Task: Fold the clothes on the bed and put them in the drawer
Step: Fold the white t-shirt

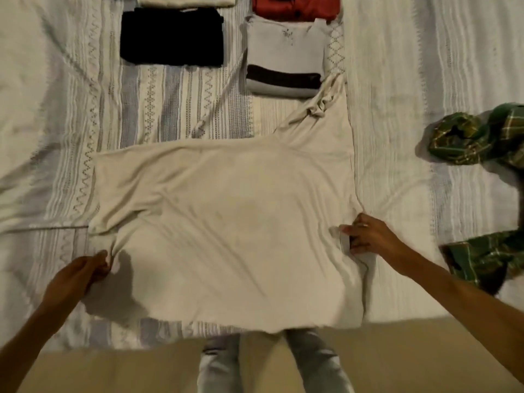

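A cream T-shirt (226, 222) lies spread flat across the middle of the bed (397, 109), its near hem hanging just over the bed's edge at 6 o'clock and one sleeve stretching up toward 1 o'clock. The left hand (76, 276) sits at 8 o'clock of the shirt, its grip pinched on a bunched bit of the cloth's left edge. The right hand (368, 236) is at 3 o'clock of the shirt, its grip curled round the cloth at the right edge, thumb on top.

At 12 o'clock, beyond the shirt, folded clothes lie in two columns: a black folded garment (171, 38) with a pale folded piece (187, 0) above it, and to its right a white folded top with a dark band (285, 56) below a red folded garment (295, 7). The shirt's raised sleeve touches the white top's near corner. At 3 o'clock, well apart from the shirt, a green plaid garment (482, 137) lies crumpled and unfolded.
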`<move>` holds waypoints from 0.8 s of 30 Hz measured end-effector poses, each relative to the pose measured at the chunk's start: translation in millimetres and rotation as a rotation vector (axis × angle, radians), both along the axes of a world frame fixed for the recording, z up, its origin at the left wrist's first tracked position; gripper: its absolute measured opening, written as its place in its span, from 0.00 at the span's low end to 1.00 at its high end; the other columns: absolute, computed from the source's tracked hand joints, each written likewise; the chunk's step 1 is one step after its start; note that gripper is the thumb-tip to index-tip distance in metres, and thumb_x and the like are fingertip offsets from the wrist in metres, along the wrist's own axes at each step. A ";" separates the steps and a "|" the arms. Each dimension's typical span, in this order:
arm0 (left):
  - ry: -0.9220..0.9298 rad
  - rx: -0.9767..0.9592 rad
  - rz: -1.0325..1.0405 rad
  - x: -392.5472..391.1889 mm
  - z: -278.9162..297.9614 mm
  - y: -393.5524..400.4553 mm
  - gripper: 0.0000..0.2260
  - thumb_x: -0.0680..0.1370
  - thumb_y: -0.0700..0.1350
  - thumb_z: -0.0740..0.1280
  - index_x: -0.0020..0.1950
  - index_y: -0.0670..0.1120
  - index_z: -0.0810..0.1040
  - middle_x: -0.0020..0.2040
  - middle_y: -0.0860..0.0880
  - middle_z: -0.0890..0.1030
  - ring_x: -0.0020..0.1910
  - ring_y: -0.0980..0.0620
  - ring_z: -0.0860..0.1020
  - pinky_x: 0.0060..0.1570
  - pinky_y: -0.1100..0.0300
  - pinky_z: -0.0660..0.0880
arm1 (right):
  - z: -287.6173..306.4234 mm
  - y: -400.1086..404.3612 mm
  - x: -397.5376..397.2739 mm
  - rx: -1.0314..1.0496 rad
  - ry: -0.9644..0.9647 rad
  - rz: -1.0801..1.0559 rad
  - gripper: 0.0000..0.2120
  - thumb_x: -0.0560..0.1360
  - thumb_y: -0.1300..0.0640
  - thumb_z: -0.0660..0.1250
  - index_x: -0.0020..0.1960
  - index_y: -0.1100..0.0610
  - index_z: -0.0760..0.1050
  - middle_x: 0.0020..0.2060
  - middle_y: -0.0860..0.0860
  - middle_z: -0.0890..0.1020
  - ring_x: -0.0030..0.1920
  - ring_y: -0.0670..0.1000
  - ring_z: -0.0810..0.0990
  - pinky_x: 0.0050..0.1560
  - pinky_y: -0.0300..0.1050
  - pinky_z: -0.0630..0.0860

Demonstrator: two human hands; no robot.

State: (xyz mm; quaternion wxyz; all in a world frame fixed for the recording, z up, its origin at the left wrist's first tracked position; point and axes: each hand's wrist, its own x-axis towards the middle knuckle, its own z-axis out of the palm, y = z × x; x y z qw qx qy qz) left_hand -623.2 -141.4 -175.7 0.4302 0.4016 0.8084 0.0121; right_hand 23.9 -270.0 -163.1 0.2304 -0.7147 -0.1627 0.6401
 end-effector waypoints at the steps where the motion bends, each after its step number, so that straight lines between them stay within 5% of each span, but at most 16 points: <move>1: 0.072 0.026 -0.105 1.4 6.8 -20.0 0.21 0.76 0.70 0.67 0.54 0.54 0.83 0.47 0.52 0.86 0.48 0.45 0.82 0.50 0.46 0.78 | 3.5 -22.0 -6.6 -0.016 0.015 0.009 0.22 0.58 0.42 0.87 0.43 0.49 0.82 0.43 0.55 0.85 0.44 0.54 0.85 0.50 0.51 0.84; 3: 0.182 0.133 -0.196 4.1 11.0 -51.1 0.26 0.72 0.73 0.69 0.53 0.52 0.81 0.47 0.53 0.83 0.46 0.47 0.81 0.46 0.46 0.79 | 6.7 -59.2 -18.3 -0.025 0.022 0.007 0.21 0.56 0.41 0.88 0.43 0.46 0.85 0.45 0.55 0.86 0.44 0.52 0.85 0.47 0.46 0.83; 5: 0.244 0.168 -0.158 6.1 4.4 -75.9 0.32 0.68 0.71 0.76 0.56 0.45 0.80 0.50 0.43 0.83 0.49 0.40 0.81 0.47 0.44 0.79 | 10.7 -92.5 -30.5 -0.028 0.008 -0.046 0.20 0.57 0.44 0.88 0.45 0.48 0.86 0.47 0.59 0.87 0.44 0.53 0.86 0.45 0.44 0.83; 9: 0.253 0.086 -0.027 -1.9 -5.0 -109.9 0.40 0.68 0.68 0.78 0.68 0.43 0.71 0.64 0.37 0.79 0.62 0.33 0.77 0.60 0.37 0.76 | 14.9 -150.3 -58.0 0.003 -0.081 0.036 0.06 0.72 0.57 0.79 0.49 0.53 0.86 0.47 0.60 0.87 0.46 0.56 0.86 0.47 0.43 0.81; 11: 0.234 0.045 -0.091 -11.6 -2.5 -122.2 0.35 0.73 0.67 0.75 0.68 0.43 0.72 0.60 0.42 0.80 0.61 0.35 0.77 0.59 0.43 0.73 | 11.7 -170.8 -76.4 0.042 -0.175 0.062 0.05 0.74 0.60 0.77 0.49 0.53 0.86 0.47 0.55 0.88 0.48 0.52 0.86 0.49 0.42 0.78; 15: -0.048 0.084 -0.013 -21.5 3.1 -126.8 0.20 0.79 0.60 0.72 0.51 0.43 0.78 0.47 0.41 0.84 0.42 0.47 0.80 0.39 0.58 0.78 | 6.7 -183.1 -113.3 0.099 -0.523 -0.083 0.02 0.80 0.59 0.70 0.50 0.54 0.83 0.48 0.50 0.86 0.47 0.48 0.82 0.46 0.38 0.74; 17: -0.223 0.064 0.192 -26.0 5.4 -127.3 0.12 0.82 0.54 0.71 0.47 0.46 0.77 0.47 0.39 0.81 0.37 0.50 0.81 0.32 0.61 0.79 | 5.7 -183.3 -122.8 0.056 -0.619 -0.209 0.06 0.82 0.55 0.67 0.55 0.58 0.76 0.51 0.54 0.83 0.48 0.51 0.79 0.42 0.41 0.72; 19: -0.273 0.049 0.287 -34.4 4.1 -126.5 0.11 0.82 0.53 0.70 0.47 0.46 0.78 0.45 0.40 0.80 0.33 0.51 0.83 0.34 0.57 0.79 | 8.9 -175.6 -130.5 0.030 -0.638 -0.243 0.13 0.82 0.52 0.69 0.57 0.60 0.71 0.50 0.56 0.80 0.46 0.52 0.78 0.39 0.43 0.71; 22: -0.285 0.011 0.335 -42.2 -4.5 -116.0 0.24 0.75 0.65 0.74 0.52 0.44 0.81 0.45 0.44 0.87 0.38 0.47 0.87 0.42 0.49 0.83 | 7.9 -166.7 -136.4 -0.079 -0.656 -0.108 0.24 0.75 0.51 0.78 0.61 0.60 0.71 0.50 0.54 0.79 0.49 0.56 0.80 0.47 0.48 0.76; 24: -0.286 -0.010 0.363 -42.7 -11.0 -106.5 0.27 0.72 0.67 0.76 0.51 0.43 0.81 0.43 0.44 0.88 0.37 0.48 0.88 0.39 0.50 0.84 | 5.7 -164.2 -135.6 -0.126 -0.690 -0.058 0.22 0.75 0.52 0.78 0.62 0.63 0.77 0.52 0.57 0.83 0.52 0.59 0.83 0.54 0.51 0.80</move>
